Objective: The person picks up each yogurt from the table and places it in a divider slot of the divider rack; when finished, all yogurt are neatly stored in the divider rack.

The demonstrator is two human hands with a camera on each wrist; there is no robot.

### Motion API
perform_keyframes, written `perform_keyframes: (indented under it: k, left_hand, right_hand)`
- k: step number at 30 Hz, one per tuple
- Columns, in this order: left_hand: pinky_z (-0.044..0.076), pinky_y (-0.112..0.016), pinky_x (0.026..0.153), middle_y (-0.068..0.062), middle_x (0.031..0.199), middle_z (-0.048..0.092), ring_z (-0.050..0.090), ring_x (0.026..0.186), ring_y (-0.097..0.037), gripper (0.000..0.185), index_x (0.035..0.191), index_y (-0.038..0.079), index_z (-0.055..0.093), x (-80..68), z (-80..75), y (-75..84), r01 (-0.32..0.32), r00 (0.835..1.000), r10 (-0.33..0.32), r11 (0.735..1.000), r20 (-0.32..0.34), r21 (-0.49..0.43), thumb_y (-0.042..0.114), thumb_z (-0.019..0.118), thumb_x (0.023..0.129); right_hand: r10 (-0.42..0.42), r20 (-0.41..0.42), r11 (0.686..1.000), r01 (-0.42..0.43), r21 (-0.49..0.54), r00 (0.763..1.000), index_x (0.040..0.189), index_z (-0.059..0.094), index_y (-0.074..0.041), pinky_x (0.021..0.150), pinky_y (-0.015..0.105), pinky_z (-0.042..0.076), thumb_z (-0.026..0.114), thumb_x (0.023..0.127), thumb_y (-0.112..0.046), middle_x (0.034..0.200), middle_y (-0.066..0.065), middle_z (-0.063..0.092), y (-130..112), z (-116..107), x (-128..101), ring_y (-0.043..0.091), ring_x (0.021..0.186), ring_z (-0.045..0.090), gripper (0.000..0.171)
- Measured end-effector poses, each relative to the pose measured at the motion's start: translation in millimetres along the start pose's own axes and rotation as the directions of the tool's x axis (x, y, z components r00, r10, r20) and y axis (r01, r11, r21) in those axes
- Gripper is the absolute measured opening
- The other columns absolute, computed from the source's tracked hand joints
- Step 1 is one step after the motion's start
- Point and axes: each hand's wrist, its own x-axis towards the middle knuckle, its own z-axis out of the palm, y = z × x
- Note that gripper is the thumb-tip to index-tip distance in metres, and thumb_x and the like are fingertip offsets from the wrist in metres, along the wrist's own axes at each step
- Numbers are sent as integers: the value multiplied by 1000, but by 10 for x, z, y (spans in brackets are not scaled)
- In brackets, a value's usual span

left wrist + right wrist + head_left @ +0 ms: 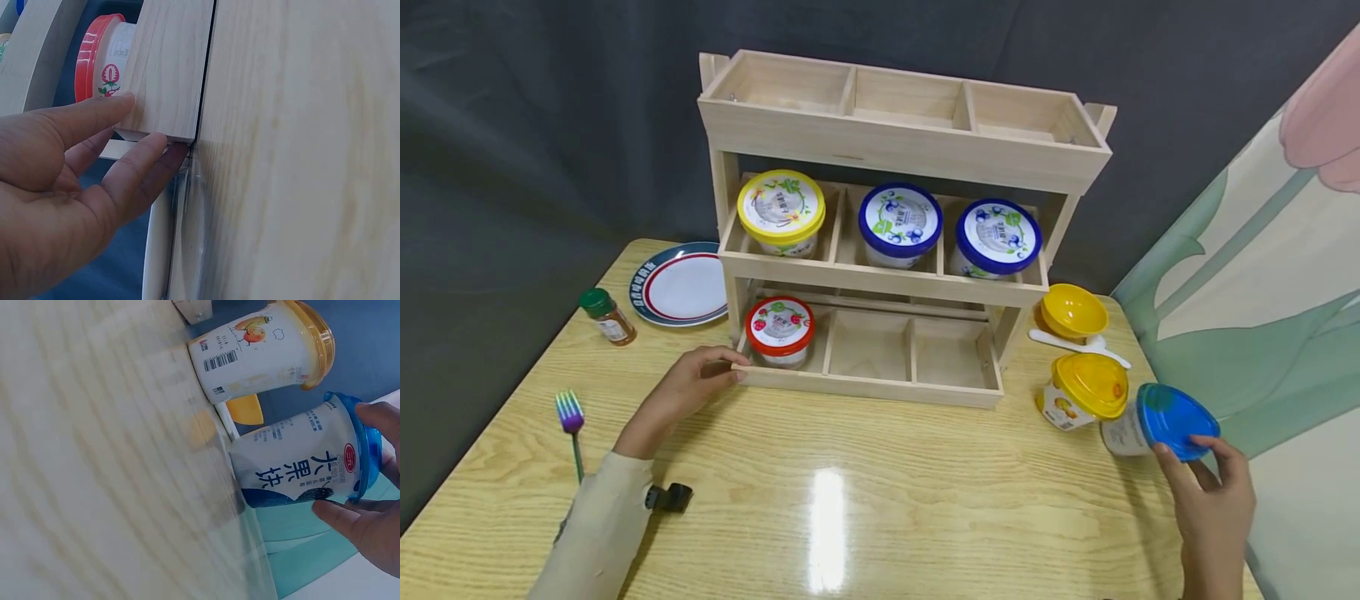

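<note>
A three-tier wooden rack [880, 388] stands at the back of the table. My left hand [736, 368] rests with straight fingers [94, 112] against its bottom left front corner [169, 75], beside a red-lidded cup [779, 329] in the lowest left compartment. At the table's right edge, my right hand [1187, 450] pinches the lid rim of a blue-lidded cup [1165, 421], which leans a little. In the right wrist view the thumb and fingers [375, 415] clasp that cup [294, 465]. A yellow-lidded cup [1086, 390] stands just left of it.
The middle shelf holds a yellow-lidded cup [781, 210] and two blue-lidded cups [899, 223]. The top shelf compartments are bare. A yellow bowl [1072, 311] and white spoon [1075, 343] lie right of the rack. A plate [679, 283], spice bottle [607, 316] and fork [572, 425] sit at left.
</note>
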Motion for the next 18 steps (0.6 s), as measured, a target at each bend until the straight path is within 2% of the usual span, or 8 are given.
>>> perform_keyframes:
  k: [3,7,10,12,17,18]
  left_hand:
    - [48,-57,112,-28,147,58,57,136,-49,25,132,-5,69,-5,-3,2,5,1000,-5,1000,-3,-8,6,64,110]
    - [49,-56,111,-28,148,56,57,136,-50,25,132,-5,69,-1,3,-6,4,1000,-4,1000,-4,-17,6,64,110]
    - [50,-55,108,-29,148,56,58,134,-50,25,131,-6,69,-4,10,-10,-2,1000,2,1000,-1,-15,6,64,110]
    - [50,-55,108,-29,148,56,58,133,-49,25,131,-6,69,-6,12,-9,-3,1000,3,1000,-2,-17,5,64,109]
    - [50,-48,106,-28,146,59,60,132,-46,25,131,-7,68,-11,11,4,-8,1000,8,1000,-4,-28,5,64,109]
    - [51,-46,104,-28,145,60,60,131,-45,25,131,-7,68,-12,11,6,-12,1000,12,999,-5,-30,5,64,109]
  right_hand:
    - [-18,-41,997,21,74,999,126,64,-22,75,3,50,76,98,3,175,5,32,-22,-37,-35,11,134,57,40]
    - [-156,-100,972,171,159,983,132,64,-14,80,6,50,75,94,12,171,7,38,-87,-55,-95,24,151,48,47]
    - [-272,-113,929,291,227,956,138,63,-4,85,8,50,74,91,19,169,10,40,-189,-34,-169,34,155,41,53]
    - [-325,-105,903,341,261,940,141,61,0,88,10,50,72,90,24,169,12,40,-282,-8,-236,37,156,39,58]
    - [-404,-57,845,397,358,913,144,57,6,92,14,51,64,87,32,173,15,31,-518,102,-448,41,160,30,63]
    - [-434,-42,816,413,404,900,142,56,9,94,16,52,63,86,34,173,17,30,-553,129,-489,42,159,31,62]
